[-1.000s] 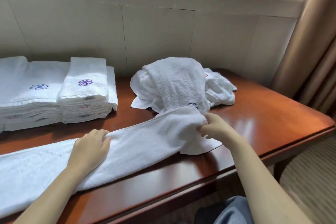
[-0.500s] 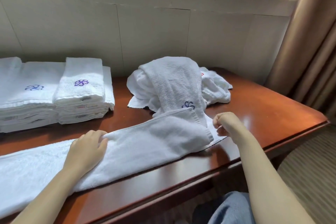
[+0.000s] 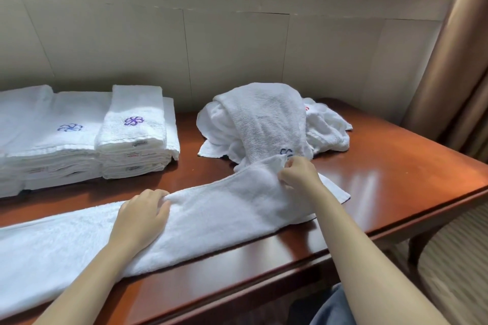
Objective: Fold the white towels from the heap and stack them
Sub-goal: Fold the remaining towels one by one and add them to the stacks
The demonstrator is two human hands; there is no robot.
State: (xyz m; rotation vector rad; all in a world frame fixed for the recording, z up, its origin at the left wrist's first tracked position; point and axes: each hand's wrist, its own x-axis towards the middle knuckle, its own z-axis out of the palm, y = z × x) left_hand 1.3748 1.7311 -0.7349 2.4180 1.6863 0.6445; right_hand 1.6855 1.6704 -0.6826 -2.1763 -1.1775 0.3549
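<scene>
table (image 3: 383, 179): glossy red-brown wood | on it: folded towel stacks (image 3: 87, 140), towel heap (image 3: 266, 121), long towel (image 3: 211, 214)

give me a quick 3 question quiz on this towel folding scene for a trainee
1. True or false: the right hand pinches one end of the long towel spread across the table.
2. Where do the folded stacks sit relative to the heap? A: to the person's left of it. B: to the person's right of it. C: on top of it.
3. Fill in: the left hand rests on the ____.

Key: 1 true; 2 A; 3 long towel.
</scene>
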